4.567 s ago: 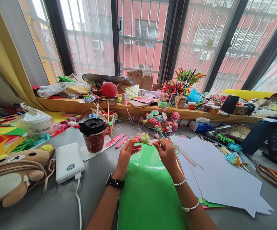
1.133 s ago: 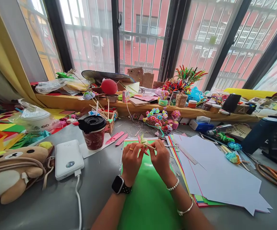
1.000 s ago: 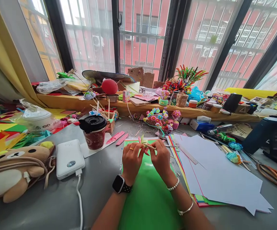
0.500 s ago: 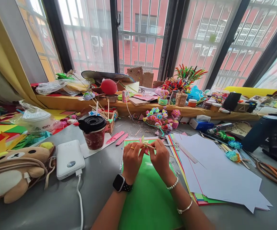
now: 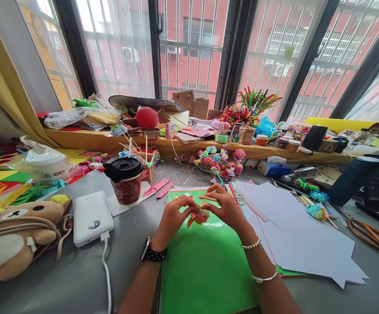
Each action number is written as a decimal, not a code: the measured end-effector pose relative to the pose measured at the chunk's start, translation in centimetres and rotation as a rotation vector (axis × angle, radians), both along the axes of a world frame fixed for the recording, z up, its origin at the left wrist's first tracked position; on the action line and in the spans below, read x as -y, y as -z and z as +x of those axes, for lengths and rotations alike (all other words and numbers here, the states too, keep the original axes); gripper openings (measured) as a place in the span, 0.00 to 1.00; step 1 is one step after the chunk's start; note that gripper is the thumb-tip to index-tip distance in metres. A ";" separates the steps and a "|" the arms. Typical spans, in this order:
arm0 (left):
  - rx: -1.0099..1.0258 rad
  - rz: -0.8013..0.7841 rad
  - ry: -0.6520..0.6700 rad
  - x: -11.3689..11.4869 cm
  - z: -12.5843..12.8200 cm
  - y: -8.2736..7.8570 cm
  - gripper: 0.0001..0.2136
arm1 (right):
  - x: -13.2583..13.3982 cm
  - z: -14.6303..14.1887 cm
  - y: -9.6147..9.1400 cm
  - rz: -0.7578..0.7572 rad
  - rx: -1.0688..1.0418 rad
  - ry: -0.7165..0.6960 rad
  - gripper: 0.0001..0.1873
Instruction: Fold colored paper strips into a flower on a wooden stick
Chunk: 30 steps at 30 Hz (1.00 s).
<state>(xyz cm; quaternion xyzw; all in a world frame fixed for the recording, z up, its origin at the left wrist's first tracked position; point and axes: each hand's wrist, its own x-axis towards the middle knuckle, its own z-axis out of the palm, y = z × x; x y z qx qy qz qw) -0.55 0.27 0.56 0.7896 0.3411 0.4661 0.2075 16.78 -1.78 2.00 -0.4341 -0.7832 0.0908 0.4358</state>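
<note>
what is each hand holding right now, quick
Left hand: closed, pinching the pink paper flower.
Right hand: closed, holding a thin pale stick.

The flower (image 5: 200, 215) looks like thin, creased paper, and the stick (image 5: 209, 198) like pale, bare wood. Under them the green sheet (image 5: 205, 270) is smooth and glossy (plastic, by the bright glare near its far edge). The white sheets (image 5: 301, 231) are flat, matt paper; the grey tabletop (image 5: 133, 279) is smooth with a dull sheen. The power bank (image 5: 93, 218) shows smooth white plastic, the cup lid (image 5: 124, 168) shiny black plastic. The bear (image 5: 15, 235) is soft plush cloth, the beaded bracelet (image 5: 251, 245) polished, silvery metal, the cardboard (image 5: 184, 102) rough and brown.
</note>
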 end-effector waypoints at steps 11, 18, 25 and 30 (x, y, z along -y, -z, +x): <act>0.225 -0.570 0.330 -0.3 -0.3 0.1 0.02 | 0.1 0.0 -0.2 -0.146 0.044 -0.115 0.04; 0.277 -0.673 0.367 -0.6 -0.4 0.1 0.05 | 0.0 0.0 0.1 -0.172 0.083 -0.058 0.06; 0.213 -0.741 0.452 -0.7 -0.6 -0.4 0.07 | 0.3 -0.1 -0.3 -0.218 0.025 -0.153 0.07; 0.209 -0.745 0.426 -1.0 -0.7 -0.2 0.08 | 0.3 0.1 -0.4 -0.300 -0.004 -0.176 0.06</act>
